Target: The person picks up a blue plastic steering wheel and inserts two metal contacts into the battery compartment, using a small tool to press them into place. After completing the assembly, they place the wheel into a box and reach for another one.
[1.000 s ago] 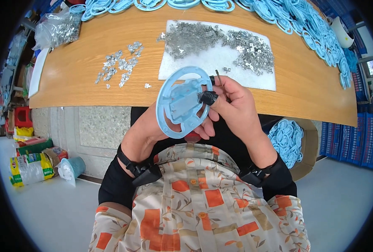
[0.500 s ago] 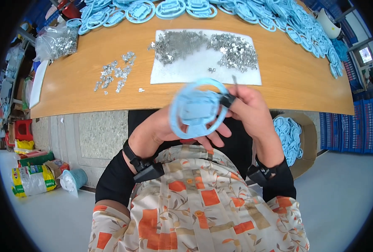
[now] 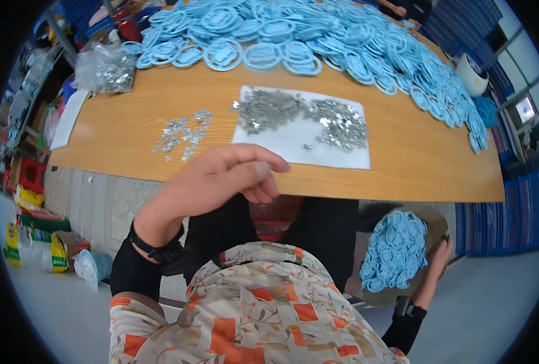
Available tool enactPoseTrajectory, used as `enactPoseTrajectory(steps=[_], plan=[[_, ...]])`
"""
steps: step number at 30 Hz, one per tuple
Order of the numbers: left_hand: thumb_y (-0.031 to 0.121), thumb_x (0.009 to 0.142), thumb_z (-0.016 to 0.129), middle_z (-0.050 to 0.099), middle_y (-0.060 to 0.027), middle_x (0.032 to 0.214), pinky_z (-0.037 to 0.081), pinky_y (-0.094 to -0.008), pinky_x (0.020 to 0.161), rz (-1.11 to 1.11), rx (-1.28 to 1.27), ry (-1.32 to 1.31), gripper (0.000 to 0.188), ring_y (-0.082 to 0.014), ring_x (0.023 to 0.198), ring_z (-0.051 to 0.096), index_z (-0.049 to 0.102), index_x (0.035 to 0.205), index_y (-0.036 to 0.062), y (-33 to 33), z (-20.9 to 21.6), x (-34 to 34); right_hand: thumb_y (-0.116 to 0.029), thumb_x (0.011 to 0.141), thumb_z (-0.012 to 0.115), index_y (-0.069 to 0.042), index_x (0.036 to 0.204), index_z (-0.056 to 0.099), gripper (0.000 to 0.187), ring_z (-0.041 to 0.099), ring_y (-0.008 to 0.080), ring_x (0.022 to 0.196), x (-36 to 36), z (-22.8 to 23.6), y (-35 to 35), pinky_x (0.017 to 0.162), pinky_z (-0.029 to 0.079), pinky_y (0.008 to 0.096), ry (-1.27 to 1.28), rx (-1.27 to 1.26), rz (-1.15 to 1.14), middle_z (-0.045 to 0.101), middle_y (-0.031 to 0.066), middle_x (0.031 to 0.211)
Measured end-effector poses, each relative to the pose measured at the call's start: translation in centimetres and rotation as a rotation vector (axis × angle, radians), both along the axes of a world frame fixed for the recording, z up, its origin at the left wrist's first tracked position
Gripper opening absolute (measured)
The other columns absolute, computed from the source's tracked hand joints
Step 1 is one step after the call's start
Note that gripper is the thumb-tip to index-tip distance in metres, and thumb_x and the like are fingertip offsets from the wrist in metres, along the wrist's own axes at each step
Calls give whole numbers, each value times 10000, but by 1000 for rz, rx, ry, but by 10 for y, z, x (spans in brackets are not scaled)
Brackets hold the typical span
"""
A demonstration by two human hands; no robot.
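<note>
Currently | left hand [image 3: 224,177]: released, loosely bent, over table [image 3: 427,176] edge | right hand [image 3: 439,258]: by carton [image 3: 436,225], grip can't be told

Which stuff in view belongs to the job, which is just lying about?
Likely the job:
blue ring-shaped plastic parts, on table and in cardboard box by right hand
small metal pieces, on white sheet
clear bag of metal pieces

Probably just lying about:
yellow-green-white sack
light-blue basket
white rounded container

Rings [image 3: 261,56] lie along the worktop's [image 3: 427,170] far edge, a bag [image 3: 103,68] by its left, clips [image 3: 263,109] on a mat [image 3: 281,144] nearer the front, a box [image 3: 434,221] below the near edge
</note>
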State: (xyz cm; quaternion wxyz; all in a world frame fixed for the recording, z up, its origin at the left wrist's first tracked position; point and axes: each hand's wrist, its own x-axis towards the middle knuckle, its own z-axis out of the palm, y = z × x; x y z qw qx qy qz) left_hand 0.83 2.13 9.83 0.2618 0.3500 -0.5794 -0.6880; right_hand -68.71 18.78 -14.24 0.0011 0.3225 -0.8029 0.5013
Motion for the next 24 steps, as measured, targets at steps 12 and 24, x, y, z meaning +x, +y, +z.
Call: enactPoseTrajectory(steps=[12, 24], plan=[[131, 1016, 547, 687, -58, 992, 526, -256, 844, 245, -158, 50, 246, -95, 922, 644, 635, 1198, -9, 24, 16, -18, -194, 878, 656, -30, 983, 688, 197, 644, 384, 892, 289, 139, -271, 782, 501, 457, 456, 349, 563, 687, 195, 967], [318, 1031, 436, 554, -109, 910, 482, -304, 666, 230, -752, 207, 324, -211, 793, 557, 562, 1082, 23, 7, 69, 28, -189, 987, 537, -33, 1139, 658, 249, 606, 142, 910, 354, 253, -240, 794, 481, 261, -137, -454, 1023, 650, 51, 960]])
